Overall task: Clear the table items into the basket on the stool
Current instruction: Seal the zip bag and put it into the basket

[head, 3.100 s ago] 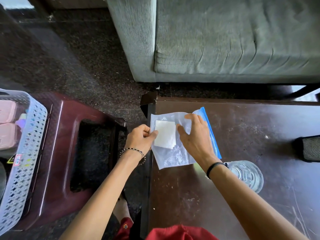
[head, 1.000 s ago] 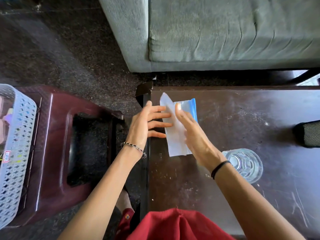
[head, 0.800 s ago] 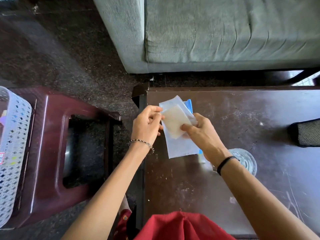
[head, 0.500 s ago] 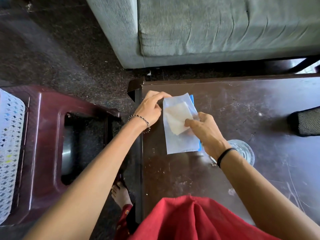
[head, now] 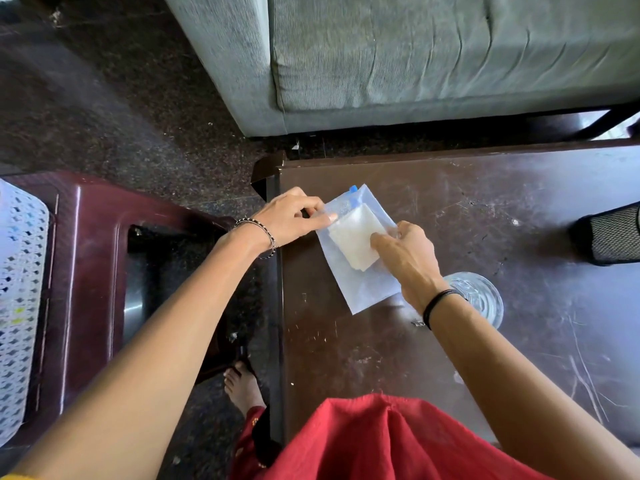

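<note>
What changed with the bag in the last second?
Both hands were flat on the bag a second ago; now the left hand pinches its upper left corner and the right hand grips it by the white pad. The bag stays on the table, the glass unmoved.

A home living room, seen from my remote seat through the head camera.

I look down on a grey-green fabric sofa [head: 415, 46] with a loose seat cushion, standing on a dark speckled stone floor [head: 104, 98]. Just in front of it is a low, scuffed dark wooden table [head: 519, 202] with a drinking glass [head: 474, 299] on it. Beside the table stands a maroon plastic stool [head: 90, 271] bearing a white perforated basket [head: 20, 289], and a bare foot [head: 242, 386] rests on the floor between them.
</note>
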